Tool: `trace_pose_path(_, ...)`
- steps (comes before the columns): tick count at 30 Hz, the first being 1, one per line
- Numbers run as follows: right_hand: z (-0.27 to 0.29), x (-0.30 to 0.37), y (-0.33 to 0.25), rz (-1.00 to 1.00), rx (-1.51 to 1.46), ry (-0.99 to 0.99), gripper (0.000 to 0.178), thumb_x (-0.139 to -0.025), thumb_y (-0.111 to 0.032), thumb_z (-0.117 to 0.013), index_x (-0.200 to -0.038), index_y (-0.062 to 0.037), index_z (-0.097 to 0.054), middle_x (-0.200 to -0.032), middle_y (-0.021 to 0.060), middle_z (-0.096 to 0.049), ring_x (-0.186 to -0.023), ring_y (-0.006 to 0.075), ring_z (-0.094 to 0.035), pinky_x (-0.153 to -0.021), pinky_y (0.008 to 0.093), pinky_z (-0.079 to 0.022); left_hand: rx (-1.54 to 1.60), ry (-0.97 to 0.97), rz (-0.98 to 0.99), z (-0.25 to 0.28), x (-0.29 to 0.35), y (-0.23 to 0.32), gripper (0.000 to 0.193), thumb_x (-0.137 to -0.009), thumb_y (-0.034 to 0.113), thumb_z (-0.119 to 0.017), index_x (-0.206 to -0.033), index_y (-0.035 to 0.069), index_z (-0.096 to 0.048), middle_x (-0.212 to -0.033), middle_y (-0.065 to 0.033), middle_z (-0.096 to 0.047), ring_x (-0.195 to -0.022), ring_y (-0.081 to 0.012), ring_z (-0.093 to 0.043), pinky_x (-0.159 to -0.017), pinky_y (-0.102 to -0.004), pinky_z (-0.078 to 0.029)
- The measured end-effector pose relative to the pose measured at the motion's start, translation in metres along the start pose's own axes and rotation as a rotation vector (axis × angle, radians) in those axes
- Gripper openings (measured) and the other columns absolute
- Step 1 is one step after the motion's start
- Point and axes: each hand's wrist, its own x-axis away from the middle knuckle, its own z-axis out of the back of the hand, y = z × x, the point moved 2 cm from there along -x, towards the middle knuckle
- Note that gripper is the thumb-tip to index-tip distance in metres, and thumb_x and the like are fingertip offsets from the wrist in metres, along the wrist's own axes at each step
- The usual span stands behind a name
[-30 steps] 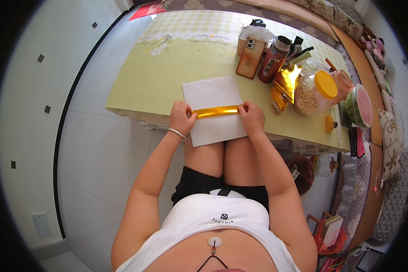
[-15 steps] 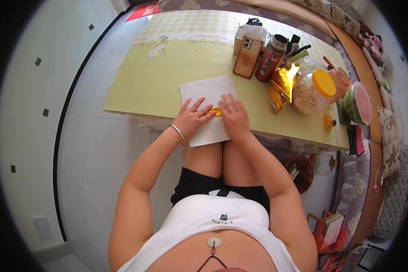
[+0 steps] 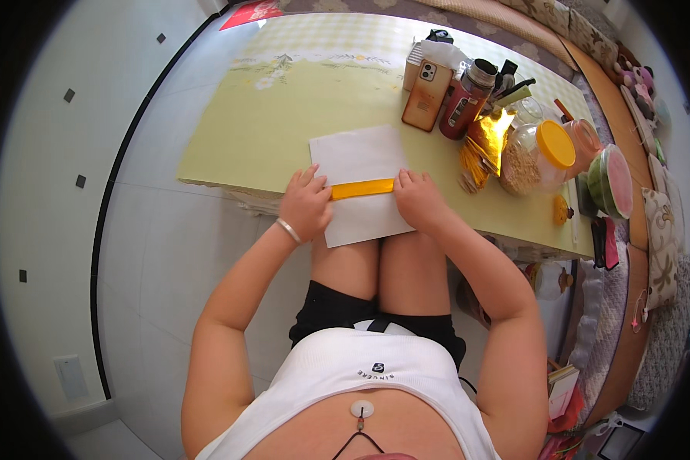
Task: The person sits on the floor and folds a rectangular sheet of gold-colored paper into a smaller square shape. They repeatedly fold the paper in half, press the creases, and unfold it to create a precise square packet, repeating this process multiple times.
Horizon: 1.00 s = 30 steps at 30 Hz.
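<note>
Pinching gold strip [image 3: 363, 189] over paper [image 3: 358, 150], mid-frame, by right fingers [image 3: 408, 179]. Touching left end with left fingers [image 3: 317, 185]; can't tell if pinching. Keep level, pull evenly.

lt-gry flr [image 3: 165, 261] | blk border strip [image 3: 93, 284] | yel-grn tblcloth [image 3: 234, 146] | patt. cushions [image 3: 657, 245] R side
</note>
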Motion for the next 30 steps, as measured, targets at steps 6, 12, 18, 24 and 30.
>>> trace_pose_path(6,0.015,-0.03,0.0,0.069,0.055,-0.191,0.018,-0.086,-0.012,-0.056,-0.096,-0.0041,-0.07,-0.095,0.014,-0.071,-0.094,0.028,-0.068,-0.104,0.053,-0.045,0.003,0.072,-0.062,-0.015,-0.057,0.044,0.003,-0.072,0.009,-0.065,-0.074,0.006,-0.064,-0.08,-0.01,-0.059,-0.093,-0.0298,-0.061,-0.086,-0.0473,-0.048)
trace_pose_path(12,0.036,-0.014,0.009,-0.091,-0.37,0.09,0.032,-0.079,-0.013,-0.069,-0.111,-0.0088,-0.069,-0.115,0.0104,-0.068,-0.115,0.0311,-0.062,-0.111,0.0512,-0.04,0.092,0.152,-0.046,-0.035,-0.07,0.039,0.01,-0.075,0.0,-0.062,-0.078,0.005,-0.069,-0.084,-0.0113,-0.066,-0.07,-0.0283,-0.066,-0.066,-0.0392,-0.055)
trace_pose_path(18,0.034,0.025,0.043,-0.119,-0.553,0.31,0.054,-0.074,-0.01,-0.076,-0.127,-0.0172,-0.067,-0.148,0.0074,-0.054,-0.14,0.0306,-0.045,-0.118,0.0495,-0.033,1.273,-0.057,0.177,-0.029,-0.069,-0.019,0.03,-0.078,-0.017,-0.053,-0.086,0.0,-0.077,-0.104,-0.0125,-0.075,-0.09,-0.0191,-0.071,-0.088,-0.032,-0.058)
trace_pose_path(24,0.029,0.014,0.004,0.131,-0.307,0.251,0.008,-0.074,-0.008,-0.065,-0.081,-0.0107,-0.067,-0.102,0.0065,-0.069,-0.106,0.0278,-0.063,-0.098,0.0423,-0.047,0.889,-0.099,0.049,-0.022,-0.079,-0.022,0.025,-0.078,-0.002,-0.059,-0.094,0.002,-0.078,-0.124,-0.015,-0.07,-0.133,-0.0314,-0.054,-0.112,-0.0374,-0.043)
trace_pose_path(30,0.04,0.002,-0.033,-0.022,-0.069,0.232,0.004,-0.072,-0.011,-0.064,-0.076,-0.0098,-0.063,-0.077,0.0056,-0.06,-0.071,0.022,-0.062,-0.061,0.0338,-0.05,0.437,0.092,-0.24,0.027,-0.033,0.051,0.045,-0.074,0.029,-0.081,-0.105,-0.002,-0.071,-0.112,-0.0223,-0.069,-0.109,-0.0408,-0.064,-0.099,-0.0462,-0.049)
